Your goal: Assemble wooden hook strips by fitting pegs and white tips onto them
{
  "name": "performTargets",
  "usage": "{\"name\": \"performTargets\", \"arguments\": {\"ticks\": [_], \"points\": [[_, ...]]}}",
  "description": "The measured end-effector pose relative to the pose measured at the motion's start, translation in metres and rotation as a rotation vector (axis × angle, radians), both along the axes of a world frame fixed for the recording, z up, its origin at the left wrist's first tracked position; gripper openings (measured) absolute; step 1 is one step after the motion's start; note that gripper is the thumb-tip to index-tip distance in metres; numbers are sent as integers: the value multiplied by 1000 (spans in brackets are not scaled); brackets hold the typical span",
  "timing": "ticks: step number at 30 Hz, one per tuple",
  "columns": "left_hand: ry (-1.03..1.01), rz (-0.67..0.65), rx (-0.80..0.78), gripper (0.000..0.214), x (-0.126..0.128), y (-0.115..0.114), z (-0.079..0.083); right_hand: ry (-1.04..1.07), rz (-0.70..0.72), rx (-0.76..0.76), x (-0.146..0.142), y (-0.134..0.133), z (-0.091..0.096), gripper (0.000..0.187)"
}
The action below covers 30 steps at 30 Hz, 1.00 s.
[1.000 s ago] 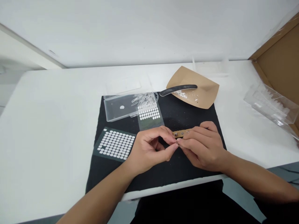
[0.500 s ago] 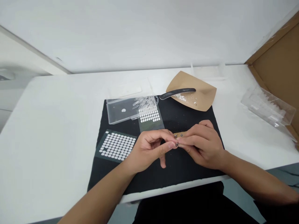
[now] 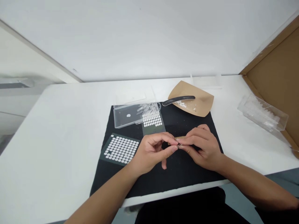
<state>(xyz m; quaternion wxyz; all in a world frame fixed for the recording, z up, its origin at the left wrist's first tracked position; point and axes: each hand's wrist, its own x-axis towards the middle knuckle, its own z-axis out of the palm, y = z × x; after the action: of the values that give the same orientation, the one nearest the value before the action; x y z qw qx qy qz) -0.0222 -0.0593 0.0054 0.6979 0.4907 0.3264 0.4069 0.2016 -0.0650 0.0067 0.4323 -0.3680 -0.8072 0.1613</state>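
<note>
Over the black mat (image 3: 187,169) my two hands meet at their fingertips. My right hand (image 3: 202,146) is closed round a small tan strip (image 3: 180,137) with tiny dark studs on it; only its left end shows. My left hand (image 3: 153,151) pinches at that same end with thumb and forefinger, and one finger points down at the mat. What the left fingertips grip is too small to make out.
Two sheets of white dots lie on the mat, a large one (image 3: 121,149) at left and a small one (image 3: 152,121) behind. A clear plastic case (image 3: 130,114), a brown paper piece (image 3: 193,99) with a black file (image 3: 178,99), a clear box (image 3: 263,115) and a cardboard panel (image 3: 277,74) surround them.
The camera view has tilted, so everything sits lower in frame. My right hand has slid further over the tan strip, hiding more of it. One left finger has dropped toward the mat.
</note>
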Motion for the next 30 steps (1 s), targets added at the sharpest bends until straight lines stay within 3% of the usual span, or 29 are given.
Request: {"name": "performTargets", "arguments": {"ticks": [12, 19, 30], "points": [[-1, 10, 30, 11, 1, -1, -3, 26, 33, -92, -3, -1, 2, 7], [100, 29, 82, 19, 0, -1, -4, -55, 2, 43, -3, -1, -4, 4], [118, -6, -2, 24, 0, 0, -4, 25, -46, -14, -4, 0, -3, 11]]}}
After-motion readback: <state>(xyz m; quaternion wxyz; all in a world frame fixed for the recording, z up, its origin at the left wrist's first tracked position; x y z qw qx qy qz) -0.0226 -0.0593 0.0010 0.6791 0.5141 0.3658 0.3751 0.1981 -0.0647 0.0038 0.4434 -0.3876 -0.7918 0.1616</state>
